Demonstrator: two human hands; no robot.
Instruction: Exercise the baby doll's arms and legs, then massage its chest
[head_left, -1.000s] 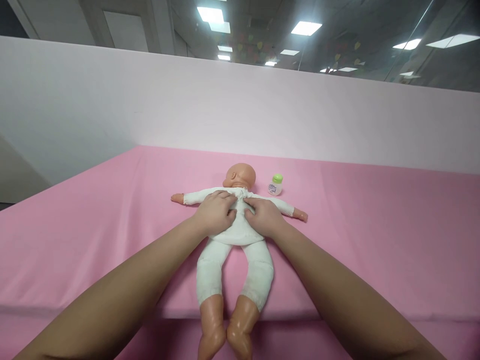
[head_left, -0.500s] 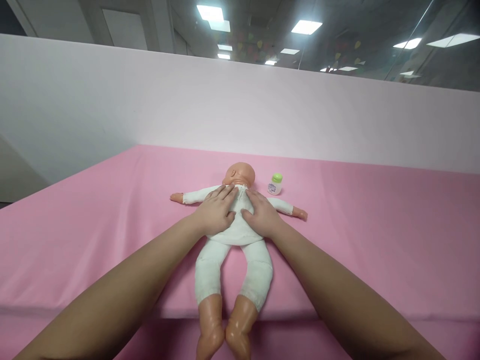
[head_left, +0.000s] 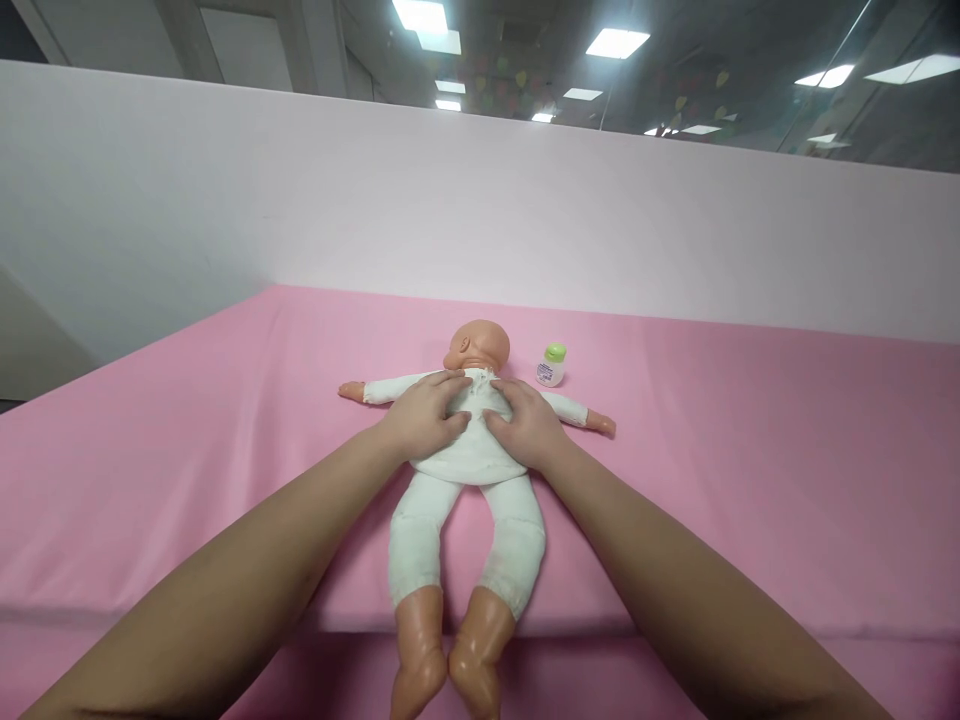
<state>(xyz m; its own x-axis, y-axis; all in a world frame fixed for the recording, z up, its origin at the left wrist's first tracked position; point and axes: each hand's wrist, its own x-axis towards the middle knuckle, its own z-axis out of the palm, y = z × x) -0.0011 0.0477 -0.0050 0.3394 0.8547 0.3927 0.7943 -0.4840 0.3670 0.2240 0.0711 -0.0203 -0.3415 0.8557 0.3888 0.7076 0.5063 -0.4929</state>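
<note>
A baby doll (head_left: pixel 472 455) with a white cloth body lies face down on the pink sheet, its arms stretched out to both sides and its head turned a little to the left. Its feet reach past the front edge. My left hand (head_left: pixel 426 412) rests on the left side of the doll's upper back, fingers and thumb apart. On the right side of the back lies my right hand (head_left: pixel 527 424), also with the thumb spread from the fingers. Between the two thumbs a strip of white cloth shows. Neither hand holds anything.
A small clear bottle (head_left: pixel 550 373) with a green cap stands right of the doll's head. The pink sheet (head_left: pixel 750 480) covers the padded surface, which drops off at the front. Behind it runs a white wall (head_left: pixel 480 220) with glass above.
My left hand's fingers have moved slightly outward to the left, and the thumb sits a bit higher. My right hand has shifted barely. The doll and bottle stay put; the view tilts slightly.
</note>
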